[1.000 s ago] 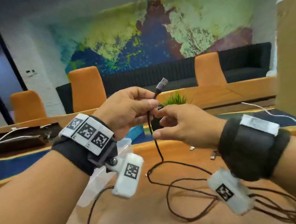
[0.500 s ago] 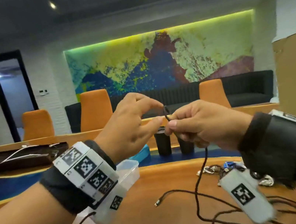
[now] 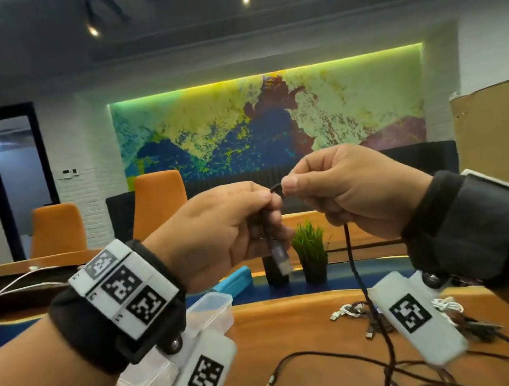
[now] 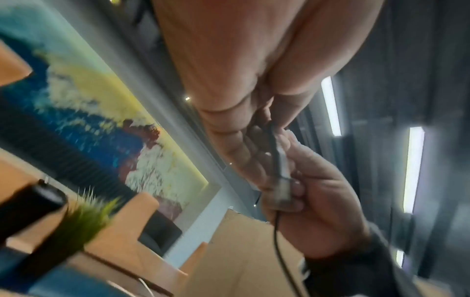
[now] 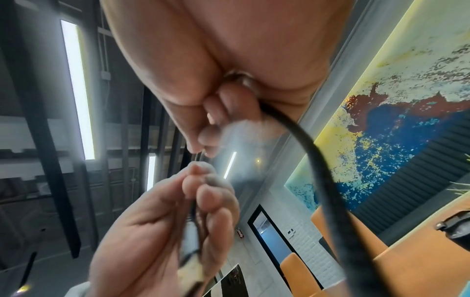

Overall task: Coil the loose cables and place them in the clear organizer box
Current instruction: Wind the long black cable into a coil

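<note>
Honestly, the job has barely started: I have only the first bend of one dark cable [image 3: 350, 254] made, raised in front of me above the wooden surface [image 3: 288, 331]. My left hand [image 3: 216, 232] curls round the cable's plug end, and the metal connector [image 3: 281, 259] hangs down below my fingers. My right hand [image 3: 346, 191] pinches the same cable at the top of the bend, just beside the left thumb, so each grip is clamped on it. From the right hand the cable drops straight down and trails off in loose loops across the surface. The clear organizer box [image 3: 210, 310] sits near my left wrist, partly hidden by it; I cannot tell whether anything lies inside. So, by my judgement, nearly all the winding is left, and a tangle of other cables [image 3: 355, 310] near my right wrist waits untouched. Another loose plug end [image 3: 271, 383] lies between the two. Beyond stand a small potted plant [image 3: 311, 252] and orange chairs [image 3: 161, 201], well apart from the work. The trailing loops overlapping the other cables could snag as I wind.
</note>
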Demonstrator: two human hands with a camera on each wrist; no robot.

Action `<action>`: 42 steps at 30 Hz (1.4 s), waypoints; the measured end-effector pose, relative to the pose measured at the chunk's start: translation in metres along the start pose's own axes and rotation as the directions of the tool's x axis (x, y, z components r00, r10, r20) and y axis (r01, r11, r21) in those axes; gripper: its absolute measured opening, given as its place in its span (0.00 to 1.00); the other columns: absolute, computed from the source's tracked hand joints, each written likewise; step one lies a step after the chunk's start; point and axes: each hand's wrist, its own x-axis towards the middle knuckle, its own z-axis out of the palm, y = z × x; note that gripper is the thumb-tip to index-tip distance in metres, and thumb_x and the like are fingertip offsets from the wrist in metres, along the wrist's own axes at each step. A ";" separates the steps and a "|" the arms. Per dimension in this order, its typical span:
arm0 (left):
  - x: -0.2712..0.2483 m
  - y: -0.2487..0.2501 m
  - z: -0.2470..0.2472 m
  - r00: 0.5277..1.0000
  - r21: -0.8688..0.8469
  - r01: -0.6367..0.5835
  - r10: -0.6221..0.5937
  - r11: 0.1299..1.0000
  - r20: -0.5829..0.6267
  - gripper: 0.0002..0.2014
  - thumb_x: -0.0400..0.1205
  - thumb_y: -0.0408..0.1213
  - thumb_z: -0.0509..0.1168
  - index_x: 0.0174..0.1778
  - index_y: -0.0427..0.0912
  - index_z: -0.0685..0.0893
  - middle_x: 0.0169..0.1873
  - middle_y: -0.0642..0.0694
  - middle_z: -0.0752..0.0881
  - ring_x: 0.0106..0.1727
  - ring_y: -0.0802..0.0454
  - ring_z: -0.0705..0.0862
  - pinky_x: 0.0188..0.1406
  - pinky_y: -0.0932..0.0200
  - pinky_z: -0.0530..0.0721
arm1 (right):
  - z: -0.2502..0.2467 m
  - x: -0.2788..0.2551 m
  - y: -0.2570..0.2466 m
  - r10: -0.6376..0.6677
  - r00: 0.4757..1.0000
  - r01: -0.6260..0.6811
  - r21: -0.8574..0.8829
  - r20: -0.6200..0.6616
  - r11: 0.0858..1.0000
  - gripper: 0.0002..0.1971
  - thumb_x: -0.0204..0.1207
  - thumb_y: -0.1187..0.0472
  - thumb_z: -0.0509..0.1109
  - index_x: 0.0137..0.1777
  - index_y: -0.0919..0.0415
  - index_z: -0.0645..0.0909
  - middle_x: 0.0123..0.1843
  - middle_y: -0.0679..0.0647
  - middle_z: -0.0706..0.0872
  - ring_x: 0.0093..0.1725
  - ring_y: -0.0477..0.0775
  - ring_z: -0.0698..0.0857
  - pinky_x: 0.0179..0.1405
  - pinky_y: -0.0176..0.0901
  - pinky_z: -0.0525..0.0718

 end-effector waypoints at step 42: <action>0.004 -0.021 0.019 0.923 0.750 -0.286 0.383 0.596 0.048 0.06 0.88 0.35 0.63 0.44 0.45 0.78 0.50 0.52 0.89 0.52 0.63 0.88 0.49 0.56 0.87 | 0.008 -0.050 -0.001 -0.157 0.942 0.335 -0.781 0.298 0.527 0.11 0.80 0.54 0.69 0.39 0.56 0.87 0.31 0.48 0.83 0.34 0.48 0.80 0.30 0.40 0.78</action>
